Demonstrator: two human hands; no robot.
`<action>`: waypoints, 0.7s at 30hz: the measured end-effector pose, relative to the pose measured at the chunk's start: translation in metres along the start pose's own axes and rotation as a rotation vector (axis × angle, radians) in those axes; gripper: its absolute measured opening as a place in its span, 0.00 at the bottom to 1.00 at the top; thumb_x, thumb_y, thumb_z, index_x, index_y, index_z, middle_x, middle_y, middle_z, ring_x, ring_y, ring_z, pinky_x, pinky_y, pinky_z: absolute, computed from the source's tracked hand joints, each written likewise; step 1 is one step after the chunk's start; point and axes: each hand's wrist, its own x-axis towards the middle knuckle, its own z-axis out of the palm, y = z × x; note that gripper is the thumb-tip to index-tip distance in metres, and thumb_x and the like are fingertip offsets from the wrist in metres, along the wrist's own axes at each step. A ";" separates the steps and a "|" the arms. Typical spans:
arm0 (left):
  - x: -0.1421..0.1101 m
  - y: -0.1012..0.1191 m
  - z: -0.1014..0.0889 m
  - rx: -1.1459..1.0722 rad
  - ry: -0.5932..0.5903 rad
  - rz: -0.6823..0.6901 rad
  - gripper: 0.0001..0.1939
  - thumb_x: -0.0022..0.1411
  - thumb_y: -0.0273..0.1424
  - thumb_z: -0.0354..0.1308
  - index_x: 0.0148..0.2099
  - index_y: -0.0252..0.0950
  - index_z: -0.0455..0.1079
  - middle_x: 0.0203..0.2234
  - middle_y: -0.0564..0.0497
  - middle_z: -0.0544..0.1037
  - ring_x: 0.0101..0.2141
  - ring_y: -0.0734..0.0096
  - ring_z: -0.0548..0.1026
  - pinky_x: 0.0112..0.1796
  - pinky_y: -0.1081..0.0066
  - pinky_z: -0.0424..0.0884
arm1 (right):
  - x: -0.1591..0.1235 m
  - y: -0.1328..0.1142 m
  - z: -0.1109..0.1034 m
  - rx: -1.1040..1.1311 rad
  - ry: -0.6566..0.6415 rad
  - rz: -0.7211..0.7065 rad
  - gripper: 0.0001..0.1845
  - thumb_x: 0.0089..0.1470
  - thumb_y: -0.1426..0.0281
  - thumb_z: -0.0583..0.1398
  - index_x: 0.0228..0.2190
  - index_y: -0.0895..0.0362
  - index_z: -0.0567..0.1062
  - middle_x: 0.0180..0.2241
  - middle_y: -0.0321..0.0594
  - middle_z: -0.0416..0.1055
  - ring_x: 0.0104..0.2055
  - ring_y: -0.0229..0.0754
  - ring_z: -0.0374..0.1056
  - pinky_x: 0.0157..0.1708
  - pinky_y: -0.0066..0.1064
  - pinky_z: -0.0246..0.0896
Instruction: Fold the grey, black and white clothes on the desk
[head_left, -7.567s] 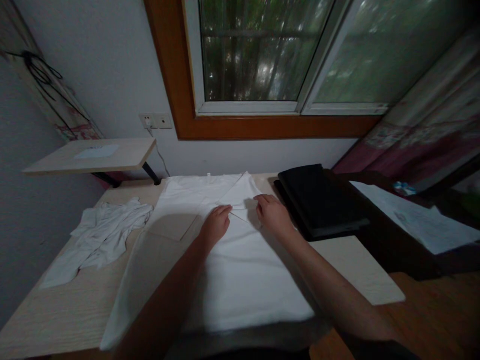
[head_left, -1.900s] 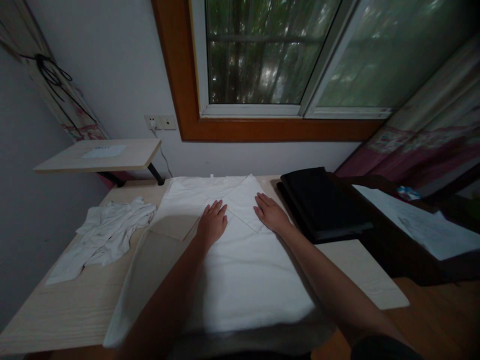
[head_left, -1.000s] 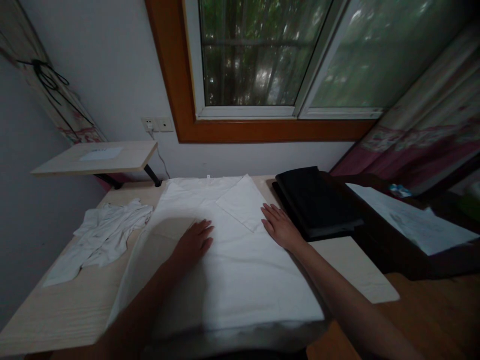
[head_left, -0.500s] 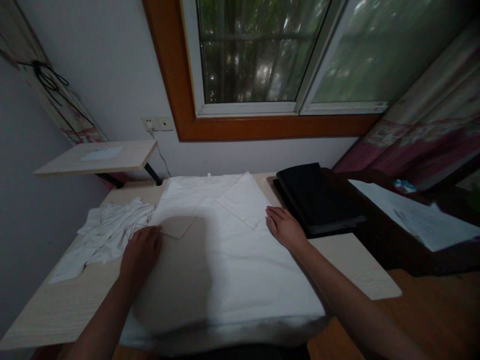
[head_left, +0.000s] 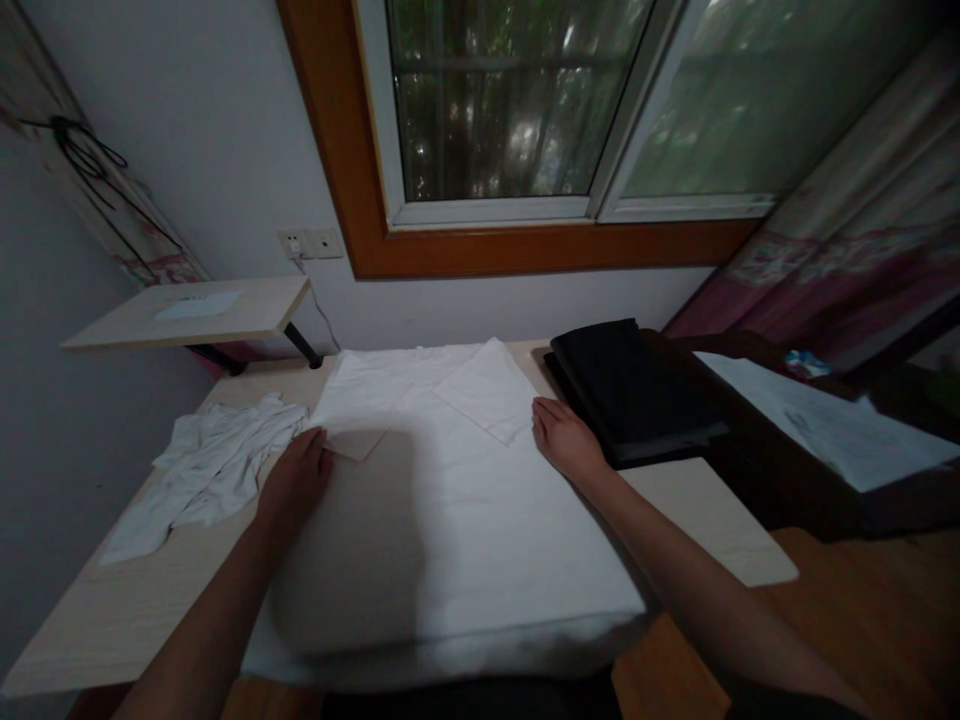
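Observation:
A white T-shirt (head_left: 480, 520) lies spread across the table, its two short sleeves (head_left: 487, 390) folded inward over the body. The lower hem hangs past the table's front edge. At the shirt's left edge, just below the folded sleeve, is my left hand (head_left: 301, 468), fingers together and closed on the fabric. My right hand (head_left: 566, 438) grips the opposite edge beside the other sleeve, its fingers bent against the cloth. The fingertips of both hands are partly hidden. A shadow covers the shirt's left half.
A crumpled white garment (head_left: 214, 465) lies left on the wooden table (head_left: 97, 620), near a small raised shelf (head_left: 255, 310). Folded black cloth (head_left: 622, 385) sits to the right. Beyond it, papers (head_left: 810, 420) rest on a dark surface. A window (head_left: 495, 110) is behind.
My left hand has slid up along the shirt's left edge, nearer the folded sleeve. My right hand stays at about the same spot. The camera view has shifted slightly.

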 end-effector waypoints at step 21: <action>0.077 -0.017 0.039 0.045 -0.003 -0.008 0.25 0.68 0.29 0.44 0.62 0.27 0.68 0.59 0.34 0.72 0.61 0.53 0.69 0.64 0.57 0.63 | 0.068 0.028 0.039 -0.101 -0.046 0.027 0.24 0.65 0.74 0.51 0.57 0.72 0.74 0.58 0.61 0.71 0.61 0.56 0.65 0.64 0.44 0.57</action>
